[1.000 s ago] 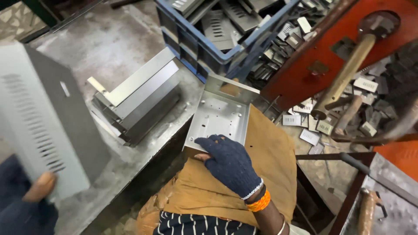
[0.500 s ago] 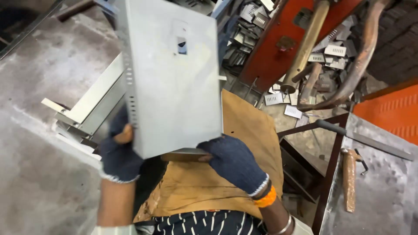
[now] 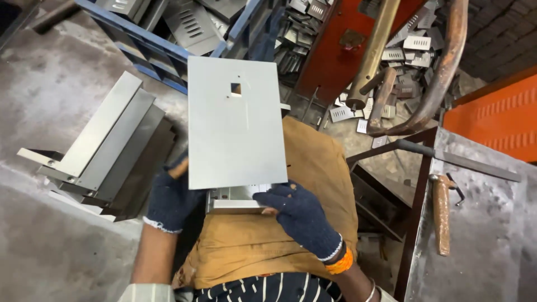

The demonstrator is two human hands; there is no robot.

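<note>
A flat grey sheet-metal cover [image 3: 234, 128] with a small square hole lies over a metal box tray [image 3: 235, 198] on my lap, on a brown cloth [image 3: 313, 184]. My left hand [image 3: 170, 196], in a dark blue glove, grips the cover's lower left edge. My right hand [image 3: 299, 212], gloved the same, holds the tray's near right corner just under the cover. Most of the tray is hidden beneath the cover.
A stack of bent grey metal covers [image 3: 103, 151] lies on the concrete floor at left. A blue crate [image 3: 168, 53] with louvred metal parts stands behind. Small metal pieces [image 3: 403, 50] litter the floor by a red machine [image 3: 335, 56]. A metal table [image 3: 481, 223] with a wooden-handled tool [image 3: 442, 212] is at right.
My left hand brought the grey cover in from the far left, swung it up and laid it flat over the tray. My right hand stayed on the tray.
</note>
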